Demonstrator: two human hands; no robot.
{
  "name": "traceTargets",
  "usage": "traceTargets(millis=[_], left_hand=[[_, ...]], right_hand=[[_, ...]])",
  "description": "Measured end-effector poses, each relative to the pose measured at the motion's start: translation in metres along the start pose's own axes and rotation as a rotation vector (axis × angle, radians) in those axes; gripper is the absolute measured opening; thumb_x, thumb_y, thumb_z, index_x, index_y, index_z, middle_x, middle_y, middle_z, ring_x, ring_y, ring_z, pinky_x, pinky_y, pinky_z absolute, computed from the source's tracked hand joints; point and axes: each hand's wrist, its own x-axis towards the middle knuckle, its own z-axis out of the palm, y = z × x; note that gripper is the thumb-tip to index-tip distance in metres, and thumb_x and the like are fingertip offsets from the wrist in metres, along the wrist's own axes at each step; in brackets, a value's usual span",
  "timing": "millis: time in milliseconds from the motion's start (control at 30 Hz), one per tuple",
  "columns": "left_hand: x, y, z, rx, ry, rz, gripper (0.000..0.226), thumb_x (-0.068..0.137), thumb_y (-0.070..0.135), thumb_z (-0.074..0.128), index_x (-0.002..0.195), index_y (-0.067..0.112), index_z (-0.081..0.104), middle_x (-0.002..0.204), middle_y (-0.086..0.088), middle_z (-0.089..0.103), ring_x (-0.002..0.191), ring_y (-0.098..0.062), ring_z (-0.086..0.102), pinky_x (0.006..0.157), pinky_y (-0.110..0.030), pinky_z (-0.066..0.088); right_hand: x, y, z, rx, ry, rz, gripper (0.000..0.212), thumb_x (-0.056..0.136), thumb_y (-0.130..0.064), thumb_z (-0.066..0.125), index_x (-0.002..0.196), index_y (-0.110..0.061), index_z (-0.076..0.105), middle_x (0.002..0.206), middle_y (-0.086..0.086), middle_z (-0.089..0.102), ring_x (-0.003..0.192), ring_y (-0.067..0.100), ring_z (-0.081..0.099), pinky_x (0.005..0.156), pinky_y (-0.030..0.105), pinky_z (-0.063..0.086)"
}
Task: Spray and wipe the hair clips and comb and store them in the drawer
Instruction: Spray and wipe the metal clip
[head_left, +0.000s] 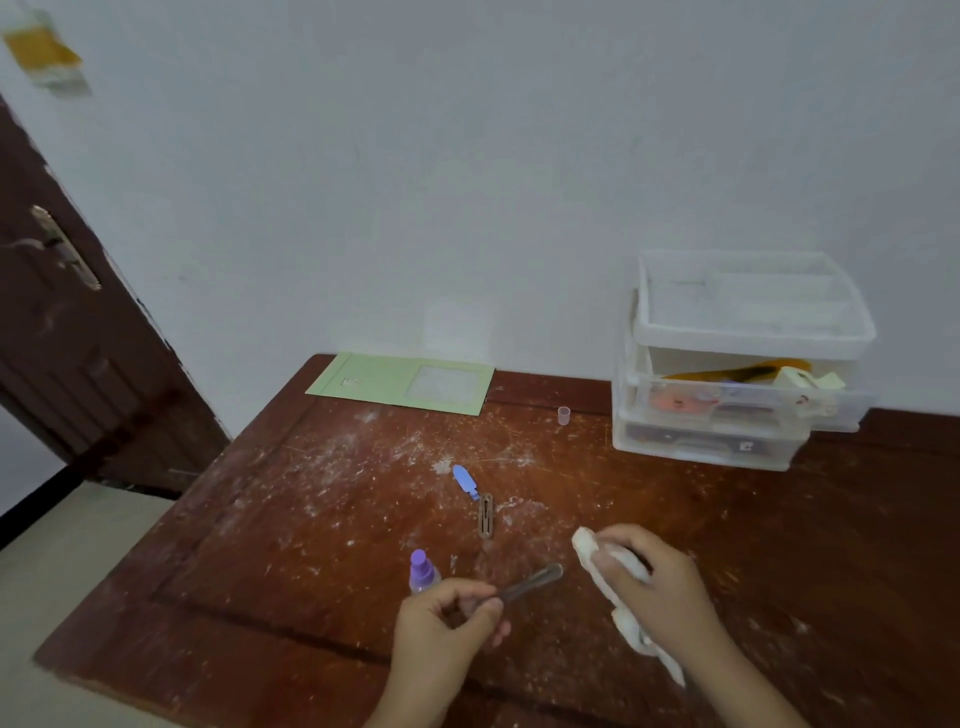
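My left hand (447, 621) pinches a thin dark hair clip (535, 582) that points up and to the right, above the table. My right hand (660, 587) grips a white cloth (631, 629) just right of the clip, a short gap apart from it. A purple-capped spray bottle (422, 570) stands right behind my left hand. On the table further back lie a blue hair clip (464, 481) and a brown hair clip (486, 515). The clear plastic drawer unit (737, 364) stands at the back right, its middle drawer pulled out a little with items inside. No comb shows.
The brown wooden table (311, 519) is scratched and dusted with white marks. A green folder (400, 382) lies at the back edge by the white wall. A small clear cap (563, 415) stands left of the drawers. A dark door (78, 338) is at the left.
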Motion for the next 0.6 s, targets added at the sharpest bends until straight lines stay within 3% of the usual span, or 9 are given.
traceTargets(millis=[33, 133, 200, 333, 467, 600], left_hand=[[0.000, 0.003, 0.001, 0.011, -0.019, 0.016, 0.025, 0.073, -0.018, 0.061, 0.063, 0.005, 0.065, 0.044, -0.008, 0.060, 0.041, -0.012, 0.061, 0.047, -0.018, 0.052], [0.001, 0.011, 0.004, 0.023, -0.057, 0.068, 0.027, 0.073, -0.019, 0.060, 0.063, 0.006, 0.064, 0.046, -0.008, 0.058, 0.040, -0.010, 0.060, 0.047, -0.015, 0.050], [0.002, 0.016, 0.006, -0.001, -0.039, 0.078, 0.026, 0.073, -0.018, 0.060, 0.073, 0.007, 0.066, 0.052, -0.008, 0.064, 0.044, -0.009, 0.062, 0.049, -0.014, 0.050], [0.005, 0.017, 0.019, -0.275, 0.072, -0.032, 0.035, 0.077, -0.015, 0.057, 0.090, 0.017, 0.059, 0.051, -0.002, 0.063, 0.047, -0.010, 0.061, 0.051, -0.016, 0.052], [0.003, 0.012, 0.038, -0.208, 0.079, 0.000, 0.032, 0.082, -0.006, 0.057, 0.071, 0.021, 0.070, 0.068, -0.003, 0.065, 0.053, -0.006, 0.058, 0.052, -0.012, 0.048], [0.003, 0.014, 0.047, -0.088, 0.060, 0.120, 0.053, 0.084, -0.004, 0.055, 0.051, 0.034, 0.072, 0.082, -0.002, 0.063, 0.070, 0.010, 0.058, 0.065, -0.003, 0.042]], right_hand=[[-0.003, -0.007, -0.003, 0.116, -0.108, 0.063, 0.010, 0.086, -0.025, 0.060, 0.083, -0.035, 0.059, 0.090, -0.018, 0.063, 0.088, 0.001, 0.058, 0.066, 0.007, 0.042], [-0.006, -0.013, -0.005, 0.060, -0.296, 0.039, 0.017, 0.089, -0.023, 0.055, 0.083, -0.040, 0.055, 0.087, -0.016, 0.062, 0.086, -0.001, 0.056, 0.070, 0.010, 0.040], [-0.006, -0.015, -0.001, -0.022, -0.291, 0.021, 0.015, 0.090, -0.022, 0.051, 0.081, -0.032, 0.058, 0.077, -0.009, 0.062, 0.076, 0.004, 0.057, 0.067, 0.016, 0.040], [-0.008, -0.016, 0.014, -0.057, -0.162, 0.038, 0.013, 0.092, -0.020, 0.048, 0.082, -0.025, 0.055, 0.078, 0.000, 0.061, 0.080, 0.016, 0.059, 0.066, 0.021, 0.039], [-0.009, -0.026, 0.019, 0.100, -0.112, 0.147, 0.017, 0.092, -0.016, 0.046, 0.082, -0.015, 0.059, 0.079, 0.013, 0.064, 0.079, 0.025, 0.060, 0.073, 0.032, 0.046], [-0.014, -0.031, 0.014, 0.077, -0.110, 0.105, 0.021, 0.092, -0.015, 0.046, 0.075, -0.024, 0.055, 0.068, -0.003, 0.057, 0.069, 0.011, 0.054, 0.060, 0.016, 0.037]])
